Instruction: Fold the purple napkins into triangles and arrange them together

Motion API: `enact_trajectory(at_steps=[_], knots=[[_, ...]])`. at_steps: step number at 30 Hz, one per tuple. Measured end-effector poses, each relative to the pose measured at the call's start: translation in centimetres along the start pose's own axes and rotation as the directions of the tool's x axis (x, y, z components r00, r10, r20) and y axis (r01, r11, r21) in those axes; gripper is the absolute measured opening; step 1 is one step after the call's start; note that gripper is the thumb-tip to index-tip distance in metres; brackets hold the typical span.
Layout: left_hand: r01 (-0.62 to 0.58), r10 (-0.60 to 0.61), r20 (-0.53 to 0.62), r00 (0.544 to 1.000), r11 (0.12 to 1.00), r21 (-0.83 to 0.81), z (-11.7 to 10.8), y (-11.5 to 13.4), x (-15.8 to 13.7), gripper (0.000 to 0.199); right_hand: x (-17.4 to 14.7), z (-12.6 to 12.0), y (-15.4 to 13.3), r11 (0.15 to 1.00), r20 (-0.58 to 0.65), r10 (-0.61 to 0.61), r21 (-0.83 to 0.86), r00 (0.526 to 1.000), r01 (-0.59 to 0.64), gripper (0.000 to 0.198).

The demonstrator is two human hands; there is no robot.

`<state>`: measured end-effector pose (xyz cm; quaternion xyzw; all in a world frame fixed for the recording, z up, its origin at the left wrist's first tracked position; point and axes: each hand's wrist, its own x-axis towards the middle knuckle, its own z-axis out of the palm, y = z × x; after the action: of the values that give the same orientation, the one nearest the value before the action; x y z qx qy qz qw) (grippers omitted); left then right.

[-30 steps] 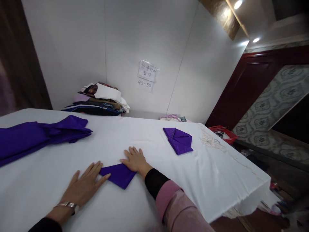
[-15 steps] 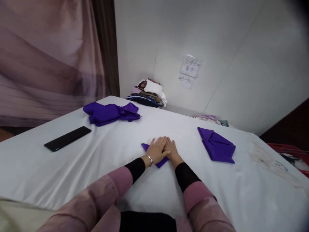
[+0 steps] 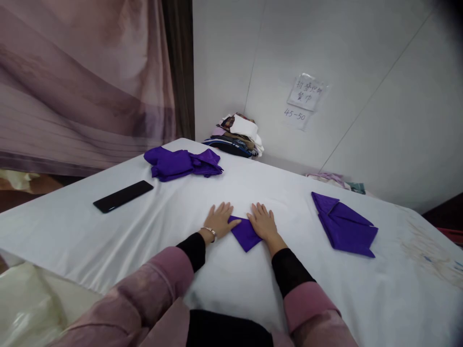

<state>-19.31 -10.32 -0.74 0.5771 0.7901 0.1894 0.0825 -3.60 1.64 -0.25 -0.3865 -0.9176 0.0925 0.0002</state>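
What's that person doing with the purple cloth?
They have both hands flat on the white table, one on each side of a small folded purple cloth. The left hand has its thumb over one corner, and the right hand covers part of the other side. Another folded cloth lies off to the right. A heap of purple cloth sits at the back left, with a flat black object nearer.

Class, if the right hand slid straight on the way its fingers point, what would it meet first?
Probably the stack of clothes by the wall: from the right hand, that line runs over the white tablecloth toward it, though depth at the far edge is unclear.
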Motion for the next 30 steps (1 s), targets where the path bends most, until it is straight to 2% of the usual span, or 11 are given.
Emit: enact_trajectory(at_steps=[4, 6, 11, 15, 24, 30], knots=[[0.113, -0.116, -0.093, 0.989, 0.993, -0.039, -1.7, -3.6, -0.3, 0.050, 0.1, -0.1, 0.0, 1.000, 0.013, 0.011, 0.014, 1.000, -0.011, 0.061], [0.112, -0.121, -0.131, 0.984, 0.991, -0.076, -2.2, -4.3, -0.4, 0.045, 0.1, 0.0, 0.0, 0.999, 0.009, 0.011, 0.030, 1.000, -0.011, 0.061], [-0.055, 0.022, -0.171, 0.985, 0.980, -0.189, -1.7, -3.1, 0.0, 0.031, 0.1, 0.0, 0.0, 0.999, -0.005, 0.007, 0.037, 1.000, -0.007, 0.061], [-0.131, 0.085, -0.184, 0.979, 0.959, -0.250, -1.4, -2.7, 0.5, 0.025, -0.2, 0.0, 0.1, 0.999, -0.054, 0.011, 0.049, 0.998, -0.008, 0.059], [-0.189, 0.150, -0.149, 0.977, 0.934, -0.302, -1.6, -3.8, 1.1, 0.031, -0.3, -0.3, 0.0, 0.996, -0.092, -0.012, 0.090, 0.996, 0.020, 0.058], [-0.178, 0.161, -0.096, 0.982, 0.961, -0.212, -1.7, -3.6, 1.5, 0.032, -0.4, -0.3, 0.1, 0.993, -0.112, -0.027, 0.109, 0.993, 0.039, 0.059]])
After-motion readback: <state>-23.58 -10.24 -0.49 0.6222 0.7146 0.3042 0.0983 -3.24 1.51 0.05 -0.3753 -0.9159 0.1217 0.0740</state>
